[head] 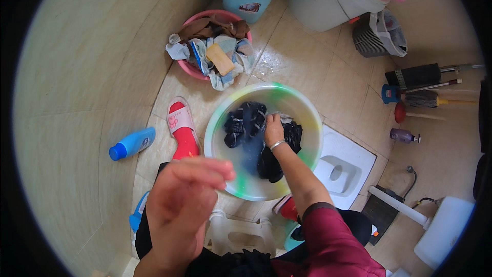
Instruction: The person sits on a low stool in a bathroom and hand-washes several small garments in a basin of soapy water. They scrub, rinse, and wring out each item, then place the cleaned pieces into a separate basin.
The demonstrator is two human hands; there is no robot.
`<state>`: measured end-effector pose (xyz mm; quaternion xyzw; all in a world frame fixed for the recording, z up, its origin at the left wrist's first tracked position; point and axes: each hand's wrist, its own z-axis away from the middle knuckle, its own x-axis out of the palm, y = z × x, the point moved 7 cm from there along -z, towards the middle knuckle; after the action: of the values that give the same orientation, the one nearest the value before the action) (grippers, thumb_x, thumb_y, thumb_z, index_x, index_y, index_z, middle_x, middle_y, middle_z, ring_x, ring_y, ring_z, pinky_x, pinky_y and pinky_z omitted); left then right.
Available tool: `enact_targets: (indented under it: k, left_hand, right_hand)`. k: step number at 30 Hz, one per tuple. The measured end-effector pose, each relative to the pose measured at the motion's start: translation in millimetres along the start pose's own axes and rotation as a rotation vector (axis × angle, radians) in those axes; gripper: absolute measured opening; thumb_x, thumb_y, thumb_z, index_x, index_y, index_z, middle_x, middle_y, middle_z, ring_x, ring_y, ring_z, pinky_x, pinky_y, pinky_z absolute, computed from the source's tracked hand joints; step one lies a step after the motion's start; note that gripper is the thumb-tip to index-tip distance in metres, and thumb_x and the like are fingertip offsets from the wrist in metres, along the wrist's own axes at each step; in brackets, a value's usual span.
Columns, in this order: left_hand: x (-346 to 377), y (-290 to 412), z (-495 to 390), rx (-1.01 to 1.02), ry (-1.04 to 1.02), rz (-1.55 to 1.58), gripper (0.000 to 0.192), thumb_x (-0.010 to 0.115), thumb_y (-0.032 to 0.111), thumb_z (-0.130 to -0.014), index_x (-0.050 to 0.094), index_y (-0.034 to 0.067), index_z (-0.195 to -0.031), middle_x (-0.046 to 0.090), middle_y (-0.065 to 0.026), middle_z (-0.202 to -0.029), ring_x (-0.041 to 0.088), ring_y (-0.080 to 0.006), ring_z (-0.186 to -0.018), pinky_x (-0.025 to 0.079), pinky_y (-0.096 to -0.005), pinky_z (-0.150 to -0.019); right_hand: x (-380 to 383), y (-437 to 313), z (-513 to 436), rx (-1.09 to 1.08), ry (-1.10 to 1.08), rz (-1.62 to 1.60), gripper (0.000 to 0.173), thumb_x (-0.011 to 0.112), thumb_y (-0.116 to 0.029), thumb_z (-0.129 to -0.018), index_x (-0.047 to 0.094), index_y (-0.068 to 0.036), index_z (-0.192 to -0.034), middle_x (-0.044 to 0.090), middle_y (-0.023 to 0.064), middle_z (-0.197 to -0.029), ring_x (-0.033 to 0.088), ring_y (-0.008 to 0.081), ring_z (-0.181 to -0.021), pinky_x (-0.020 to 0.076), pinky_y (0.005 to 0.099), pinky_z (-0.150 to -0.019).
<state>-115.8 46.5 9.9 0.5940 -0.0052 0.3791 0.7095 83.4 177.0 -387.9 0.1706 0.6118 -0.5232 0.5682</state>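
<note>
A large round plastic basin [263, 192] with green and yellow patches stands on the floor before me, holding cloudy water. Dark wet clothing [246, 119] lies in it on the left, and black wet cloth [270, 164] on the right. My right hand [274, 129], with a bracelet at the wrist, reaches down into the basin between the dark pieces. Its fingertips are hidden, so its grip is unclear. Close to the camera, my left hand [184, 196] is raised and blurred, loosely curled, with nothing visible in it.
Behind the basin, a pink basin [188, 70] holds clothes, a yellowish soap bar [220, 59] and a blue-and-white packet. A blue bottle [132, 143] stands left. A squat toilet [346, 173] adjoins on the right. Buckets [319, 0] stand at the back; a plastic stool [242, 234] is below.
</note>
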Motion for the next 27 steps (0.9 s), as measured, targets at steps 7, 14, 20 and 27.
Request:
enact_targets:
  k: [7, 14, 20, 27]
  left_hand:
    - [-1.1, -6.9, 6.2, -0.129, 0.134, -0.056, 0.01, 0.055, 0.007, -0.08, 0.052, -0.001, -0.086, 0.059, -0.0176, -0.088, 0.058, -0.0234, -0.082, 0.045, -0.0356, -0.078]
    - [3.3, -11.0, 7.2, -0.165, -0.016, 0.141, 0.013, 0.052, -0.004, -0.086, 0.055, -0.003, -0.099, 0.06, -0.0181, -0.105, 0.059, -0.0198, -0.096, 0.044, -0.0317, -0.089]
    - [2.4, -12.2, 10.7, -0.181, 0.031, 0.094, 0.013, 0.054, 0.006, -0.088, 0.054, 0.0, -0.1, 0.06, -0.0139, -0.1, 0.057, -0.019, -0.09, 0.043, -0.0319, -0.083]
    - [-1.1, -11.7, 8.5, -0.161, 0.044, 0.09, 0.012, 0.056, 0.009, -0.089, 0.056, 0.002, -0.098, 0.063, -0.0118, -0.101, 0.058, -0.016, -0.088, 0.043, -0.0294, -0.082]
  right_hand:
    - [2.3, 16.6, -15.6, 0.232, -0.105, 0.145, 0.025, 0.052, -0.013, -0.085, 0.051, -0.005, -0.109, 0.051, 0.0225, -0.114, 0.06, 0.0418, -0.089, 0.0501, 0.0503, -0.074]
    - [-1.9, 13.7, -16.0, 0.183, -0.086, 0.044, 0.021, 0.056, -0.003, -0.078, 0.056, -0.002, -0.098, 0.058, 0.024, -0.099, 0.059, 0.0433, -0.089, 0.0492, 0.0499, -0.079]
    - [-90.7, -4.2, -1.7, 0.15, -0.013, -0.274, 0.028, 0.067, -0.008, -0.082, 0.061, -0.004, -0.109, 0.064, 0.0097, -0.084, 0.061, 0.0183, -0.073, 0.0492, 0.03, -0.068]
    - [-236.1, -58.3, 41.7, 0.019, 0.121, -0.875, 0.02, 0.06, -0.004, -0.089, 0.061, -0.004, -0.11, 0.057, -0.0022, -0.083, 0.05, 0.0044, -0.074, 0.0416, 0.0196, -0.065]
